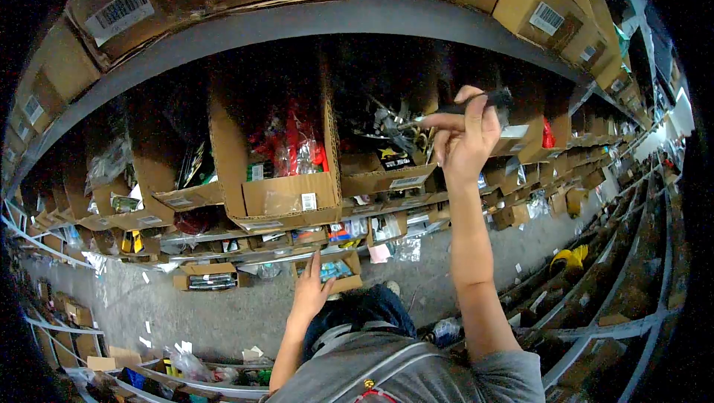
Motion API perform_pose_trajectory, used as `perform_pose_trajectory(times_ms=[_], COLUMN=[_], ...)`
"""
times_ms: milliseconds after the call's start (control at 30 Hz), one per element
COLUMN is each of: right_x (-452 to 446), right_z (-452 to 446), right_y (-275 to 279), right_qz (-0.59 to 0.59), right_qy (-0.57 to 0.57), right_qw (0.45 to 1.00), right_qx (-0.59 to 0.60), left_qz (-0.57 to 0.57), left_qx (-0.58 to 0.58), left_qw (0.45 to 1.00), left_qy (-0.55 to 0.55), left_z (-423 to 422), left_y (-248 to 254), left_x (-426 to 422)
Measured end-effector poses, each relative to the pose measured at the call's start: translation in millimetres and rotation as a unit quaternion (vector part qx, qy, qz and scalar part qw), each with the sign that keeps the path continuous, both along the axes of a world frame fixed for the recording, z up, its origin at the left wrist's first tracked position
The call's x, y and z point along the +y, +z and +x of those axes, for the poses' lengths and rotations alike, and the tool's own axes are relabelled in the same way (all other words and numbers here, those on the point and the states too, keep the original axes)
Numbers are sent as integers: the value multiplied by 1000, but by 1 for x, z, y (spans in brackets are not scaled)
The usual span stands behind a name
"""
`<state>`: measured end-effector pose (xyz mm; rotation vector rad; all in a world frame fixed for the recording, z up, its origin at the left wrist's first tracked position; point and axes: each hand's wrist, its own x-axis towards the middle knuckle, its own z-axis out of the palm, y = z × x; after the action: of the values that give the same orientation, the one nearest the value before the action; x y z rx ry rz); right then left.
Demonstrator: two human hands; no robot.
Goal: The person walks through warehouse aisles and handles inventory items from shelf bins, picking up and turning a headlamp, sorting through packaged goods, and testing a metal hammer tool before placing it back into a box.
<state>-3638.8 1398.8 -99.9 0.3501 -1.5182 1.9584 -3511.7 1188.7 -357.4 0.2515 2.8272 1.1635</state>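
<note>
My right hand point(468, 135) is raised in front of the shelf, closed around a slim black item point(497, 99) whose kind I cannot make out. Behind its fingers is a cardboard box of metal and black parts point(394, 124), with a black packet with a yellow print point(394, 156) near its front. Lower down, my left hand point(310, 295) has its fingers stretched out and apart, holding nothing. Those fingers are beside a low open box point(355, 278) of blue packets point(336, 270); whether they touch it I cannot tell.
An open carton point(286, 198) with red items in clear wrapping stands left of the parts box. Labelled cartons point(123, 20) line the shelf above. A small box point(206, 281) sits on the floor at left. Another rack point(595, 328) runs along the right, with a yellow bag point(569, 258).
</note>
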Motion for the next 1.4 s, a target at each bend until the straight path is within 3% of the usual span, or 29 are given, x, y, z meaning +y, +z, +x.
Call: perform_pose_trajectory(times_ms=[300, 400, 600, 700, 1067, 1200, 1400], right_x=[10, -2, 10, 17, 38, 49, 56], right_z=[4, 5, -4, -5, -17, -24, -32], right_y=[-9, -7, 6, 11, 12, 8, 1], right_qz=[-3, 5, -65, -89, -143, -128, -107], right_qy=[-14, -80, -83, -98, -87, -81, -37], right_qw=[1000, 996, 992, 991, 986, 988, 991], right_qx=[-21, -32, -64, -18, 15, 35, 76], left_qz=[2, -7, 0, 26, 137, 148, 141], left_qx=[-27, -34, 2, 11, 64, 149, 192], left_qw=[1000, 999, 999, 999, 985, 971, 964], left_qy=[-6, -16, -36, -36, -81, -112, -116], left_z=[6, 9, 14, 15, 7, -1, -15], left_y=[2, 0, 4, 13, 106, 134, 139], left_x=[8, 9, 12, 14, 26, 25, 24])
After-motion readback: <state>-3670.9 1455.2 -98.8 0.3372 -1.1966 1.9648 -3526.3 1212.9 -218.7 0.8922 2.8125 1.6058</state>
